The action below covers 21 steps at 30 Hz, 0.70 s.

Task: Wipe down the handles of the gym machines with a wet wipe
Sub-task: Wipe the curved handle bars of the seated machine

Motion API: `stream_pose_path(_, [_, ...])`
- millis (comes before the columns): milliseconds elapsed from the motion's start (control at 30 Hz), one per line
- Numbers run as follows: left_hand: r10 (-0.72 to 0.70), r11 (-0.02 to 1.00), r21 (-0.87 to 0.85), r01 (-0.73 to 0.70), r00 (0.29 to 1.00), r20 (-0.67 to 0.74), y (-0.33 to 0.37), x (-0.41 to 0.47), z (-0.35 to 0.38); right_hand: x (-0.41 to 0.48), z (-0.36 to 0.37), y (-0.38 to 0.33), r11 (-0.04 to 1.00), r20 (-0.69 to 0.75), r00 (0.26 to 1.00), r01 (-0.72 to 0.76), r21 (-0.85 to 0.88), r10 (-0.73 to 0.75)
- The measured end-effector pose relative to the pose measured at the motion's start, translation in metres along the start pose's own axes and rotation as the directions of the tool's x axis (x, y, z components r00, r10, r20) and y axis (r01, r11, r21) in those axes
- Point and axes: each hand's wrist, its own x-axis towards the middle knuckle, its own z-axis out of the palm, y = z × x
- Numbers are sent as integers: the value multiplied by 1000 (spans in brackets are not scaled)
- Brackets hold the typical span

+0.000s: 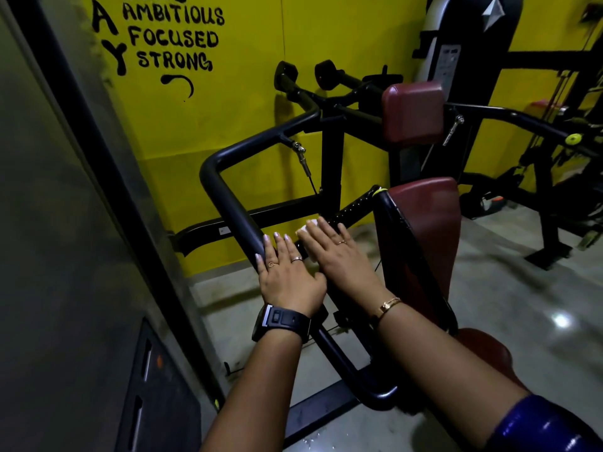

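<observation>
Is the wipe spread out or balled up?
Cannot tell: the right hand lies flat over the wet wipe, and only white edges show.

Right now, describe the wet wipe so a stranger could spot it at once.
Start at the yellow wall and follow the black handle bar down toward the camera. The wet wipe peeks out beneath the flat right hand, the only white thing on that bar.

Wall (49, 190) close left, seat pad (430, 223) right
</observation>
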Motion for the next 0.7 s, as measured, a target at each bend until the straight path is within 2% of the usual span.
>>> stream_pose_path(200, [2,1000,1,-2,1000,-6,0,-1,0,-1,-11,16,950,-58,949,-311,-6,310])
stream_pose_path(267, [0,1000,9,0,1000,-3,0,-1,0,4,-12,13,958,-18,958,-287,5,288])
stream_pose_path(400, [-2,1000,24,2,1000,-6,0,0,0,2,-5,1,995,18,995,-100,-23,101])
stream_pose_path(433, [1,1000,24,0,1000,-6,1,0,0,-1,-5,1,994,6,994,-105,-37,105])
stream_pose_path(600, [0,1000,0,0,1000,-6,-1,1,1,-3,-10,17,950,-82,947,-312,-4,311])
stream_pose_path(700, [1,1000,1,0,1000,-9,-1,0,2,5,-7,13,971,-6,971,-238,10,238])
